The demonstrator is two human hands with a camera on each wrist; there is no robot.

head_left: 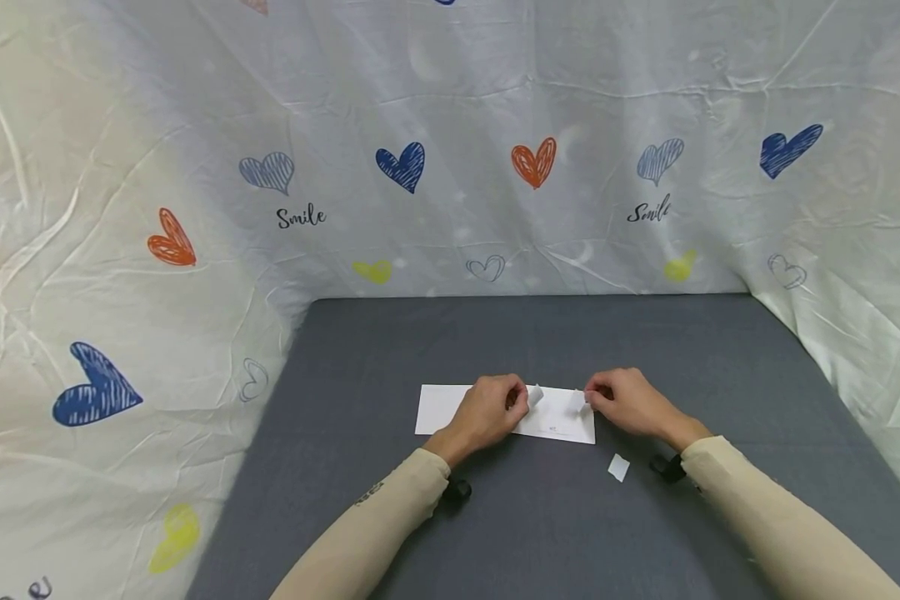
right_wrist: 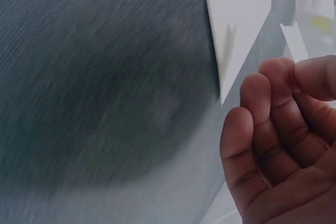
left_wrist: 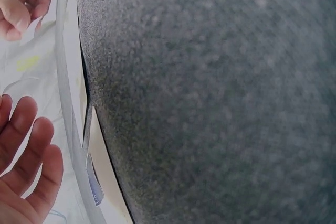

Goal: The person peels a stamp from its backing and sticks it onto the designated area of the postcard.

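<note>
A flat white oblong [head_left: 438, 408], like a card or thin box, lies on the grey tabletop with small print near its front edge. My left hand [head_left: 490, 408] is over its middle and pinches a small whitish piece [head_left: 536, 395], thin like tape or paper. At the right end, my right hand [head_left: 632, 402] pinches another pale strip [right_wrist: 295, 40] between thumb and forefinger. The strip stands out from the fingertips over the oblong. In the left wrist view, a bluish patch [left_wrist: 94, 182] shows on the oblong, beside the left fingers [left_wrist: 44, 166].
A small white scrap [head_left: 618, 467] lies on the grey tabletop [head_left: 540, 533] in front of the right hand. A white cloth printed with hearts [head_left: 400, 167] hangs behind the table and along both sides. Black wrist bands [head_left: 669, 468] sit below the sleeves.
</note>
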